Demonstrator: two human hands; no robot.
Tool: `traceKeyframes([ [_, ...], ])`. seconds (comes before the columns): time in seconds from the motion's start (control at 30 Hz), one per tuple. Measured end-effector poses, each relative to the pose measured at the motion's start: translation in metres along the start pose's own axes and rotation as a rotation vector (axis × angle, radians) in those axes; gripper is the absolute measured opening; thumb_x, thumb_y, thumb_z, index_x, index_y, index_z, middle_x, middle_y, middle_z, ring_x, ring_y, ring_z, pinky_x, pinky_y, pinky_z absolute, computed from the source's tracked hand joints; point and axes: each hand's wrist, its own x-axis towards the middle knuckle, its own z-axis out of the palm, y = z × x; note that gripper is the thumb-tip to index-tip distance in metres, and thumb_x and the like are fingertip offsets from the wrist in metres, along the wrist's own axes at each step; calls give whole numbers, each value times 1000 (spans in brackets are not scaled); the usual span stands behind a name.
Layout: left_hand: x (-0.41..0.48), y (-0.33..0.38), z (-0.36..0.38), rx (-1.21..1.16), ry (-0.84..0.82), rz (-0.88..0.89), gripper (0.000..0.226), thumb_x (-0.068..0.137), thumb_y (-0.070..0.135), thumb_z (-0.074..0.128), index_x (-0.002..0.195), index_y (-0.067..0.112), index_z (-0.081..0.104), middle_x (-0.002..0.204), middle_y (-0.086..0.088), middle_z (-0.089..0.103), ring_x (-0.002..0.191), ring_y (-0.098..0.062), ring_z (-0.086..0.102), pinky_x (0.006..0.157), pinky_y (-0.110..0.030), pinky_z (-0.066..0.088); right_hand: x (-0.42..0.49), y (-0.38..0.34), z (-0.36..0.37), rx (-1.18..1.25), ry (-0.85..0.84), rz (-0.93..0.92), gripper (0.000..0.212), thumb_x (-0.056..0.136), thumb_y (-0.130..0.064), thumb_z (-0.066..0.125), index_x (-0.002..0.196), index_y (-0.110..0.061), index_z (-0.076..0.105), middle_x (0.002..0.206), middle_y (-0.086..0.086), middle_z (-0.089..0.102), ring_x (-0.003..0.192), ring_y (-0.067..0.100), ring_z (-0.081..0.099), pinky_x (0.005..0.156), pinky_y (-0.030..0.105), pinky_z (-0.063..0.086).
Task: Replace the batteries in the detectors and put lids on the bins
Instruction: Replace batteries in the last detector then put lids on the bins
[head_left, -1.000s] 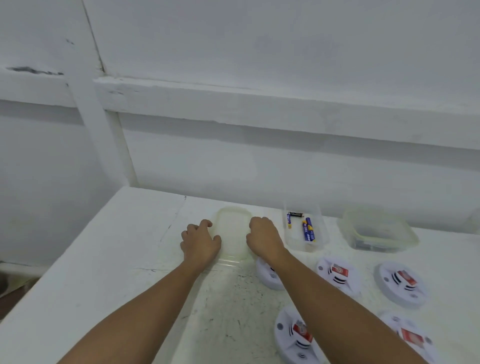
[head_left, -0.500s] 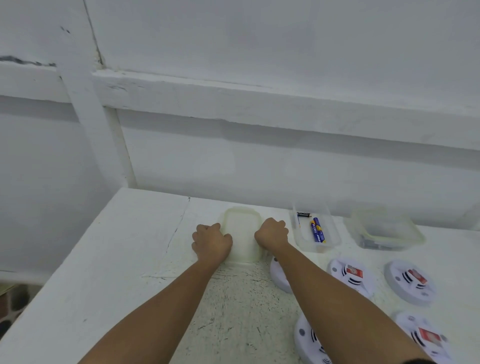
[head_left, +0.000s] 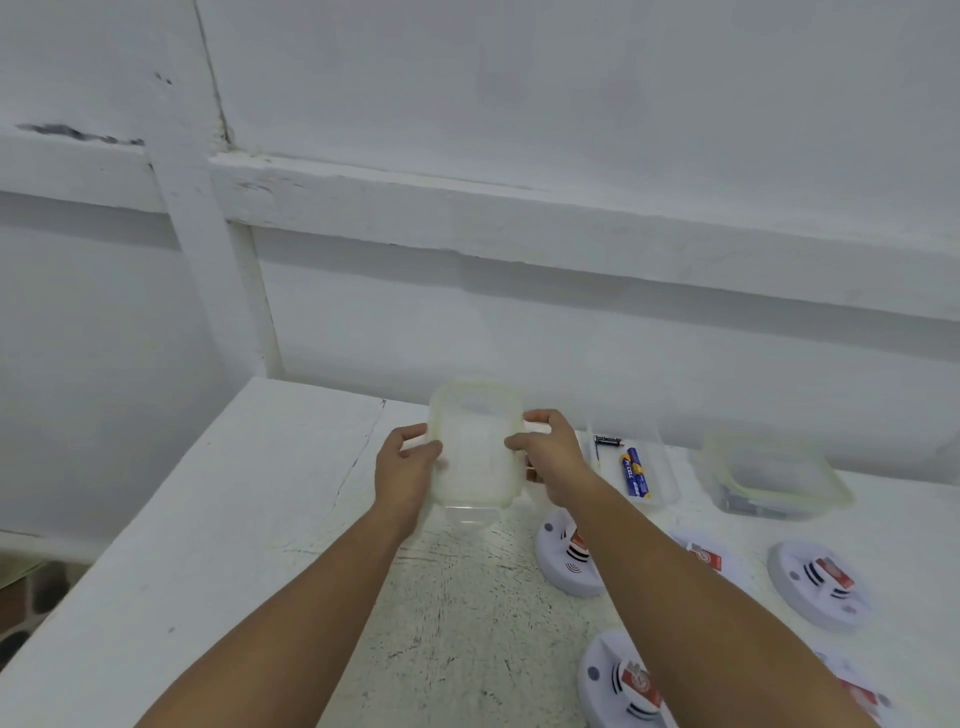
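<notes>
Fingers of my left hand and right hand are pinching the lid, holding it tilted above the desk at twelve o'clock. The bin at two o'clock is wearing its lid. By my reckoning the open bin at one o'clock is waiting for this one.

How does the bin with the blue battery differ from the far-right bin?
The blue-battery bin stands open; the far-right bin already has a green-rimmed lid. The blue-battery bin looks narrower than the far-right bin, whose contents are dark and blurred. Both are clear plastic on the table.
</notes>
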Motion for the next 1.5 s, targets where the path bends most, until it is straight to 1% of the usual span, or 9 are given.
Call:
traceKeyframes([
  [0.17,1,17,12,-287,-121,-166,39,81,-3,68,115,11,53,101,-10,65,81,-22,64,79,-41,55,4,-21,-26,72,-5,-11,55,80,2,69,129,-8,46,112,18,62,93,30,62,80,41,51],
  [0.23,-1,22,26,-203,-224,-193,31,83,1,69,112,3,60,93,-9,68,80,-20,64,81,-39,56,4,-30,-46,48,17,-25,51,78,4,69,125,1,49,109,23,63,78,27,62,72,38,52],
  [0.37,-9,30,69,-7,-325,-172,12,85,8,69,93,11,61,81,-4,65,69,-16,61,55,-25,53,2,-41,-95,-7,96,-71,21,75,5,70,92,-3,62,91,19,63,71,27,59,65,35,49],
  [0.67,-16,30,153,214,-376,-136,14,83,4,72,85,4,58,75,-10,60,62,-19,60,56,-29,59,4,-39,-169,-80,175,-27,24,76,0,74,88,-5,54,80,12,53,58,21,51,52,28,41],
  [0.83,-16,23,173,275,-356,-167,17,80,-3,72,79,1,55,77,-12,60,60,-21,62,44,-27,55,10,-25,-178,-129,257,3,18,76,1,75,82,0,58,96,16,61,80,28,60,66,35,52],
  [0.93,-12,16,179,319,-331,-183,19,77,-5,74,74,1,56,79,-15,61,62,-25,64,56,-36,60,21,-14,-178,-161,312,32,28,73,0,77,93,11,61,106,25,64,92,34,64,83,44,55],
  [1.07,-10,11,181,359,-326,-210,19,75,-4,76,79,-3,58,83,-19,64,69,-32,67,74,-51,59,31,-8,-180,-238,298,46,26,72,-3,79,74,0,53,83,17,59,82,32,63,72,39,52],
  [1.23,-10,12,182,393,-327,-206,17,75,-3,77,78,-3,59,84,-19,65,71,-33,68,73,-47,60,32,-7,-179,-305,297,64,37,76,-5,75,62,-8,41,69,10,47,71,26,54,62,32,43],
  [1.5,-9,16,183,452,-355,-227,20,76,-3,76,84,-3,58,83,-16,59,59,-27,61,71,-41,59,33,-5,-178,-310,288,102,23,77,-5,74,75,-1,51,82,17,57,78,32,59,64,35,47],
])
